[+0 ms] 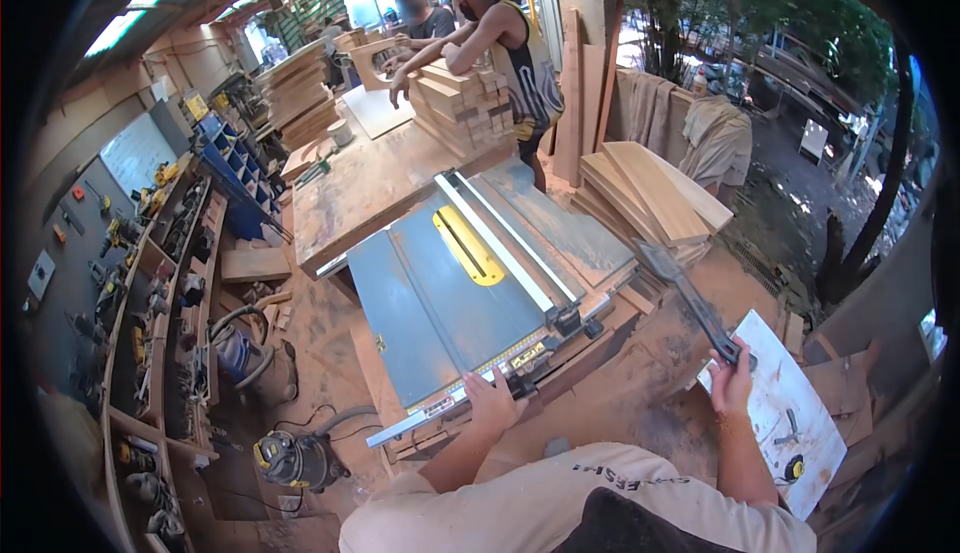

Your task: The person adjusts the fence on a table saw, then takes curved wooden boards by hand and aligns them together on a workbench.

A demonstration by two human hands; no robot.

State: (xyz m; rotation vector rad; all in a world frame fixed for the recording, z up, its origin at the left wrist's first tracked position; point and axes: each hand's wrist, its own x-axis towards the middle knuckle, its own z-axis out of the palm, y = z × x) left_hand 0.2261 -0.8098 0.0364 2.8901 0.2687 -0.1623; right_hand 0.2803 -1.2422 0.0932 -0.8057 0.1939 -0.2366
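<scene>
My left hand (pixel 493 400) rests on the front rail (pixel 435 408) of a table saw, its fingers stretched out over the edge beside the fence clamp. The saw's grey table (pixel 430 303) carries a yellow throat plate (pixel 468 246) and a silver fence (pixel 495 243). In my right hand (pixel 732 383), the fingers are wrapped round the black handle of what looks like a bench brush (pixel 690 298). Its wide end points away from me, over the right side of the saw.
A dusty wooden outfeed table (pixel 365 178) holds stacked timber (pixel 455 103), where a person (pixel 510 53) leans; another person stands behind. Boards (pixel 650 193) lie at right, near a white panel (pixel 790 423). A shop vacuum (pixel 295 460) and tool shelves (pixel 150 353) are left.
</scene>
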